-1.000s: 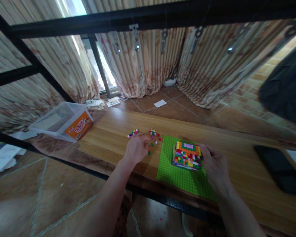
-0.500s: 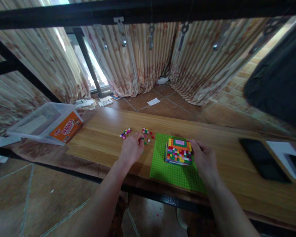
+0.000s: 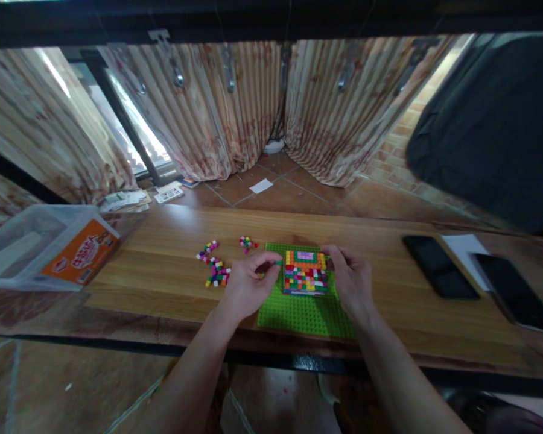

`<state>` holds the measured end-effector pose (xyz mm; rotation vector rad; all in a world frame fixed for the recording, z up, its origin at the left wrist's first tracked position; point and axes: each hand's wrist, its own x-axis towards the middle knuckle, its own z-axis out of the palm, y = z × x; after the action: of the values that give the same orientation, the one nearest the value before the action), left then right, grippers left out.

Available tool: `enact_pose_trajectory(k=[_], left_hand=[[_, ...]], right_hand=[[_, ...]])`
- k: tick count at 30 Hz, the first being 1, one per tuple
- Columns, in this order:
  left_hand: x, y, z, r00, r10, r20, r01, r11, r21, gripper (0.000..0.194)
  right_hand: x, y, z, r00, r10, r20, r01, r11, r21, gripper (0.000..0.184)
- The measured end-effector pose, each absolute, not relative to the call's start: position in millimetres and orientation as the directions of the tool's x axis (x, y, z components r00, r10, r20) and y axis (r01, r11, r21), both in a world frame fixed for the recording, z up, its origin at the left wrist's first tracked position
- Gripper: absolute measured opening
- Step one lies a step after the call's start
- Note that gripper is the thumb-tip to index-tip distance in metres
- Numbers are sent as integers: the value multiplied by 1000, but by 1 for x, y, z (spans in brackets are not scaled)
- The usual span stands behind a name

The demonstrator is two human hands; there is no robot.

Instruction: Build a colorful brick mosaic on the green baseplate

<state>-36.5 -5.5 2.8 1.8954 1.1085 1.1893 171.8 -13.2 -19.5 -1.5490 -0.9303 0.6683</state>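
A rectangular build of multicoloured toy bricks (image 3: 305,278) sits on a green studded baseplate (image 3: 305,316), with a pink patch framed in green and orange on its far part. At the build's left side, my left hand (image 3: 251,283) pinches a small green brick (image 3: 278,262) between thumb and fingertips. My right hand (image 3: 353,277) is closed at the far right corner of the build. A yellowish bit shows by its fingertips, but what they grip is too small to make out. Loose small bricks (image 3: 215,265) lie left of my left hand, and another little cluster (image 3: 245,242) lies beyond it.
A clear plastic box (image 3: 40,241) with an orange label stands at the table's left end. Two dark phones (image 3: 438,265) and white paper (image 3: 466,253) lie on the right. A black bar (image 3: 271,24) crosses above the wooden table (image 3: 172,241).
My left hand has moved right from the loose bricks to the build's left side, carrying a green brick. My right hand stays at the build's right edge. The view has shifted to the right.
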Motion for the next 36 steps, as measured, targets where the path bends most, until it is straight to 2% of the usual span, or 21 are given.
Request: enact_pose_trajectory(k=[6, 14, 20, 23, 36], left_hand=[[-29, -7, 7, 312, 832, 458, 323, -546, 773, 14], [-22, -4, 5, 504, 681, 532, 493, -732, 469, 17], [-14, -4, 5, 557, 653, 514, 563, -751, 345, 13], [-12, -5, 3, 543, 657, 523, 576, -745, 338, 11], [-15, -4, 8, 456, 690, 561, 534, -717, 448, 3]], right_hand=[[173, -12, -21, 516, 853, 73, 188, -29, -982, 35], [175, -10, -30, 495, 864, 90, 180, 0, -984, 33], [175, -9, -31, 491, 867, 84, 166, 1, -986, 32], [175, -9, -30, 488, 869, 83, 168, -1, -986, 32], [178, -10, -29, 490, 868, 79, 144, 9, -990, 30]])
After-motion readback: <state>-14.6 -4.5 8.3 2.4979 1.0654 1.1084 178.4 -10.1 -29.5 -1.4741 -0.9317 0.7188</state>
